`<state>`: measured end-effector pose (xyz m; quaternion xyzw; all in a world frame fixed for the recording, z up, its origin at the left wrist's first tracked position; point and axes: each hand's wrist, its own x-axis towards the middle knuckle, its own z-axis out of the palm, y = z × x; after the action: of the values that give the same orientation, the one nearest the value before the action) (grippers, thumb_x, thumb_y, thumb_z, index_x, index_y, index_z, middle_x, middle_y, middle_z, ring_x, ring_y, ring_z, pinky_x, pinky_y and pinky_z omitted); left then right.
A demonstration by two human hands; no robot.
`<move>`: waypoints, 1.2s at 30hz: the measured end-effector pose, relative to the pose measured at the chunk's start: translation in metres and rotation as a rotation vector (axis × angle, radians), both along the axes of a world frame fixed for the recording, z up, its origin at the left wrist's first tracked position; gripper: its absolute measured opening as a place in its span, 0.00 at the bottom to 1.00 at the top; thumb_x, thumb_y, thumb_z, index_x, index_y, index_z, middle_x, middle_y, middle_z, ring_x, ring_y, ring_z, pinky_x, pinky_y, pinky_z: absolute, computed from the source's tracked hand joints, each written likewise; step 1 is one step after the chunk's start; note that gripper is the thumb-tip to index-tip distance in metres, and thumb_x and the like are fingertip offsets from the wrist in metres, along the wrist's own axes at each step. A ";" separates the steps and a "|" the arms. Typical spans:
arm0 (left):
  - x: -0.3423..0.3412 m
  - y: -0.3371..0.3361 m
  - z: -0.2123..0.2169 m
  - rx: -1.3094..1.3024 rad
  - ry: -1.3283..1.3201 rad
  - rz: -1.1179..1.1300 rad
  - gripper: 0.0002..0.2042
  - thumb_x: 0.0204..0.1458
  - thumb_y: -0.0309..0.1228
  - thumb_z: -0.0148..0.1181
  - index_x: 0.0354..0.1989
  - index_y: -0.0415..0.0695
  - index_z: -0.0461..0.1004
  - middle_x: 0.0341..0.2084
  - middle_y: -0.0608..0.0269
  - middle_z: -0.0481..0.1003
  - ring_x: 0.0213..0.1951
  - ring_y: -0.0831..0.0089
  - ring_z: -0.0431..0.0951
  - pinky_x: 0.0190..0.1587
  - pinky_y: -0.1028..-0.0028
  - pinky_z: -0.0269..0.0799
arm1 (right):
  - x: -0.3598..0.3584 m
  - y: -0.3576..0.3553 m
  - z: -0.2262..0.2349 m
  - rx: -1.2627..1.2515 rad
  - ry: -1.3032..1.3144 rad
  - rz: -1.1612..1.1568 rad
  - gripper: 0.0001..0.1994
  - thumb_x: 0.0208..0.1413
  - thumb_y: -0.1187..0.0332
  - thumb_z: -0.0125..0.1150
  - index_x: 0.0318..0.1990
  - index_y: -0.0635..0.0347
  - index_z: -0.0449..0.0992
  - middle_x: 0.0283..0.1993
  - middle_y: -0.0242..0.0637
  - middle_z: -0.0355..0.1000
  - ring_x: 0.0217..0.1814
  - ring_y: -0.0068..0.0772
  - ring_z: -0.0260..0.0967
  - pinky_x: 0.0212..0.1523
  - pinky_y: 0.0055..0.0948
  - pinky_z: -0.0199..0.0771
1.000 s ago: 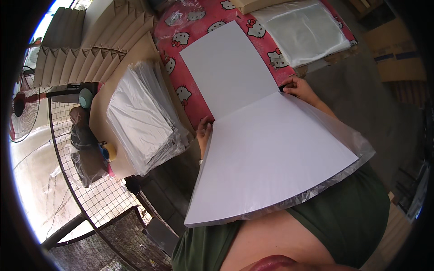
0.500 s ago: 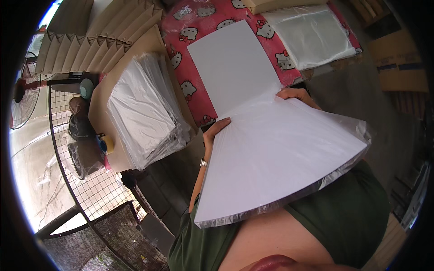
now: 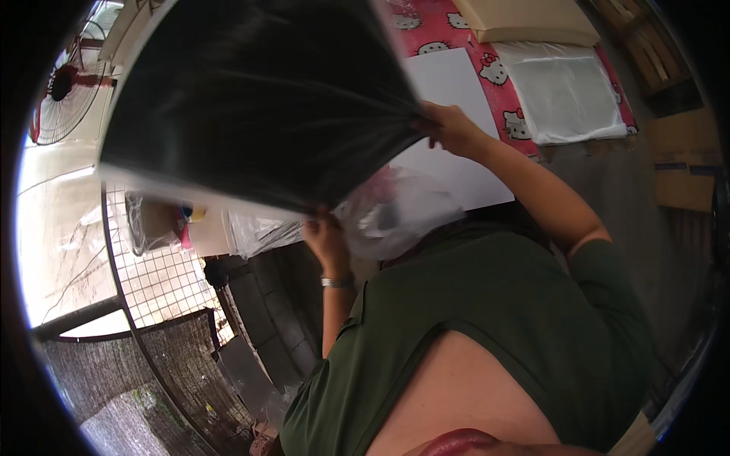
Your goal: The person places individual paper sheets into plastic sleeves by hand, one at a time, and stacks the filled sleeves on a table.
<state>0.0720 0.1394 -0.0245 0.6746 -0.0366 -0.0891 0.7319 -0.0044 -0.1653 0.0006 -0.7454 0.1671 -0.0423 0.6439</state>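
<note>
A large sheet with a black face sits inside a clear plastic bag, lifted and tilted over the left part of the table. The bag's gathered open end hangs loose near my chest. My left hand grips the bag's near edge, fingers closed on it. My right hand pinches its right edge. Beneath my right arm, a plain white sheet lies on the table, partly hidden by the bag and my forearm. The bagged sheet's outer edges are blurred by motion.
A pink patterned cloth covers the table. A stack of clear plastic bags lies right of the white sheet, with a beige carton behind it. Left are more plastic bags, partly covered, a wire mesh and a fan.
The bagged sheet has swung from over my chest to the far left, turning from its white face to its black face. Both hands have kept hold of it.
</note>
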 end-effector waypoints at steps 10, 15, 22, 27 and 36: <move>0.148 0.142 0.019 0.098 0.024 0.191 0.15 0.54 0.29 0.54 0.48 0.36 0.67 0.31 0.56 0.74 0.31 0.67 0.75 0.31 0.72 0.72 | 0.144 0.138 -0.024 0.092 0.008 0.414 0.24 0.53 0.73 0.56 0.54 0.67 0.53 0.34 0.47 0.70 0.27 0.30 0.69 0.26 0.30 0.69; 0.176 0.256 -0.036 0.246 -0.150 0.279 0.17 0.53 0.28 0.54 0.51 0.36 0.65 0.33 0.52 0.73 0.33 0.62 0.75 0.32 0.71 0.73 | 0.114 0.184 0.003 0.235 0.190 0.458 0.26 0.52 0.74 0.57 0.55 0.71 0.50 0.27 0.45 0.71 0.28 0.31 0.73 0.26 0.29 0.72; 0.109 0.135 0.083 1.293 -0.748 0.676 0.18 0.49 0.16 0.45 0.50 0.36 0.67 0.39 0.49 0.67 0.42 0.56 0.67 0.44 0.66 0.66 | 0.104 0.148 0.010 -0.457 0.066 0.401 0.28 0.50 0.69 0.58 0.56 0.70 0.54 0.38 0.52 0.71 0.43 0.46 0.70 0.43 0.40 0.70; 0.050 0.058 0.166 1.009 -0.995 -0.115 0.22 0.40 0.11 0.40 0.45 0.38 0.72 0.38 0.57 0.72 0.35 0.68 0.66 0.37 0.74 0.63 | 0.095 0.129 0.089 -0.224 -0.742 0.295 0.31 0.45 0.74 0.55 0.60 0.65 0.54 0.56 0.51 0.59 0.58 0.49 0.58 0.58 0.37 0.58; -0.011 -0.054 0.160 -0.484 -0.321 -0.710 0.26 0.38 0.09 0.43 0.49 0.42 0.65 0.60 0.39 0.51 0.63 0.50 0.51 0.63 0.59 0.52 | 0.018 0.068 0.126 0.267 -0.304 0.535 0.38 0.42 0.73 0.63 0.63 0.58 0.53 0.31 0.40 0.72 0.35 0.26 0.70 0.38 0.26 0.68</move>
<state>0.0605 0.0857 0.1356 0.4354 -0.3981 -0.2176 0.7775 0.0136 -0.0976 0.1263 -0.6569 -0.1282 0.0399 0.7419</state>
